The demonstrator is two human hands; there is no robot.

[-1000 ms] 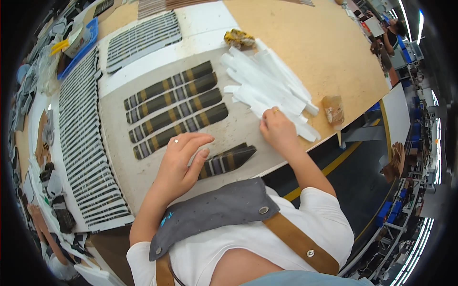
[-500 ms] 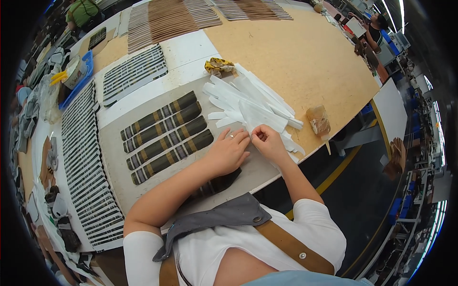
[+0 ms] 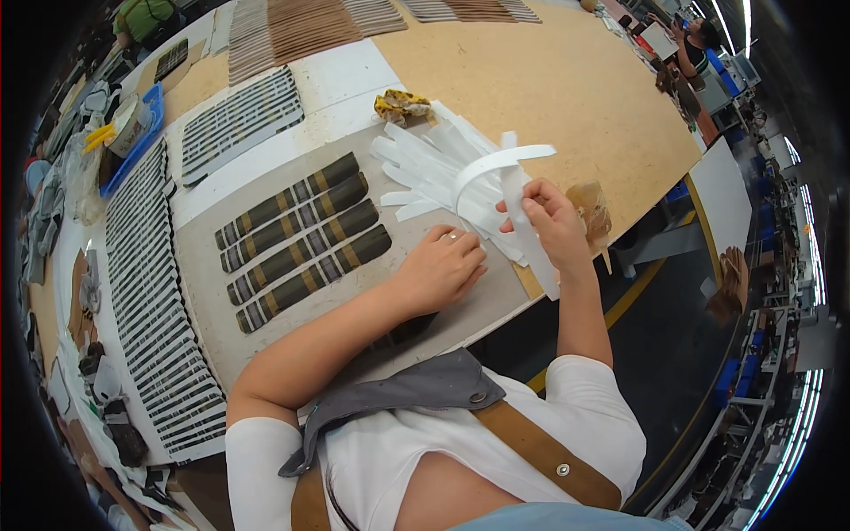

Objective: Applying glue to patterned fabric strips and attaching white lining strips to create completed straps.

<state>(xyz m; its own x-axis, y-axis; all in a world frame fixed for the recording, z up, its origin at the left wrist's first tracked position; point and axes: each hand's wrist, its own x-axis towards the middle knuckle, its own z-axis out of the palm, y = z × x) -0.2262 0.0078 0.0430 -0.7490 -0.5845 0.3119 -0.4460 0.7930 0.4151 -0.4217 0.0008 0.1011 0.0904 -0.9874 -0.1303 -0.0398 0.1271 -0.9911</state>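
Your right hand point(image 3: 553, 221) pinches a long white paper strip point(image 3: 518, 199), curled into a loop above the strip pile point(image 3: 425, 164). Your left hand point(image 3: 438, 270) lies palm-down on the grey board point(image 3: 204, 265), fingers seemingly loosely curled, holding nothing.

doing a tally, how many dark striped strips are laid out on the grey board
4, side by side in a slanted row left of the left hand: at and. Another may lie hidden under the left forearm.
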